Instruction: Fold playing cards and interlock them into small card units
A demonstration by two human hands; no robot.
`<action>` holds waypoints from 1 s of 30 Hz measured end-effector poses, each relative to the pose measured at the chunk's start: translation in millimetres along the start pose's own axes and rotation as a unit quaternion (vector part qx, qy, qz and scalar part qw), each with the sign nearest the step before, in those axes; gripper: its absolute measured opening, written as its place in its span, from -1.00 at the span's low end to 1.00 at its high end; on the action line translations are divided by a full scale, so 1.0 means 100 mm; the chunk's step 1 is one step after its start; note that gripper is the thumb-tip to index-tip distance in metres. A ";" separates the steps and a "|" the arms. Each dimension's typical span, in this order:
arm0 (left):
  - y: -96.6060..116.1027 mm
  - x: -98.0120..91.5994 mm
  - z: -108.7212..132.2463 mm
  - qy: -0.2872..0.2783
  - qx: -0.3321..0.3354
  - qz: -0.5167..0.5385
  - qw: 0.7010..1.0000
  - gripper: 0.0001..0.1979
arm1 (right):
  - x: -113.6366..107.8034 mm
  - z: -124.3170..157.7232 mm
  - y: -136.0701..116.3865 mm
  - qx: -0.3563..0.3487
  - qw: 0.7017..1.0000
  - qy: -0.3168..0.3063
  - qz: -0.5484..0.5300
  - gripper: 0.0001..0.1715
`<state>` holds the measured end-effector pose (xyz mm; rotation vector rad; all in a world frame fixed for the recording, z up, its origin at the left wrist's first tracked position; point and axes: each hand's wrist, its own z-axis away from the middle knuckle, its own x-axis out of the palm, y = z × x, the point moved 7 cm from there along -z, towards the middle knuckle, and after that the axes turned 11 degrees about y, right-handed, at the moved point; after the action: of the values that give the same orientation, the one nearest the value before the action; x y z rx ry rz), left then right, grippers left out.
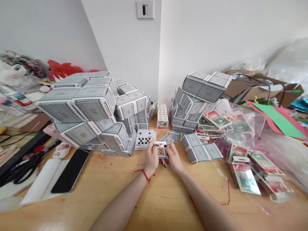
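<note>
Between my two hands is a playing card with a jack-like face figure, its printed side up; whether more cards lie under it I cannot tell. My left hand grips its left edge, with a red string round the wrist. On the right edge, my right hand pinches it, dark nail polish showing. Just behind the left hand lies a stack of face-up spade cards. A few grey-backed card pieces lie behind the right hand. Close by on the right sits a block built of grey-backed cards.
Large piled card blocks stand at left and right. A clear case is between them. Red-and-green card boxes and plastic wrap lie right. A phone, black scissors and a computer mouse lie left.
</note>
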<state>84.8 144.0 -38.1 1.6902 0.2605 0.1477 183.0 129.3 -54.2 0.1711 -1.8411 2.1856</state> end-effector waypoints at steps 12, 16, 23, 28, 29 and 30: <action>0.03 0.07 0.01 -0.054 -0.023 0.046 0.997 -0.80 | -0.01 0.00 -0.04 0.024 1.000 -0.003 -0.019 -0.82; 0.04 0.07 0.00 -0.053 -0.015 0.045 0.997 -0.84 | -0.01 -0.02 -0.03 0.033 0.998 -0.017 -0.044 -0.84; 0.00 0.01 0.01 -0.054 -0.058 0.079 0.994 -0.87 | 0.09 0.06 0.01 0.103 0.988 -0.086 -0.083 -0.79; 0.04 -0.01 -0.01 -0.046 -0.048 0.089 0.994 -0.85 | 0.12 0.08 0.06 0.164 0.973 -0.121 -0.108 -0.69; 0.04 0.00 0.00 -0.053 -0.056 0.094 0.993 -0.84 | 0.12 0.08 0.08 0.176 0.971 -0.127 -0.104 -0.66; 0.03 0.02 0.01 -0.066 -0.067 0.101 0.990 -0.84 | 0.12 0.08 0.10 0.187 0.967 -0.141 -0.098 -0.63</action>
<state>87.2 143.5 -34.9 1.5820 -0.0204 0.1994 167.8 121.5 -58.9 0.7416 -1.4378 2.4373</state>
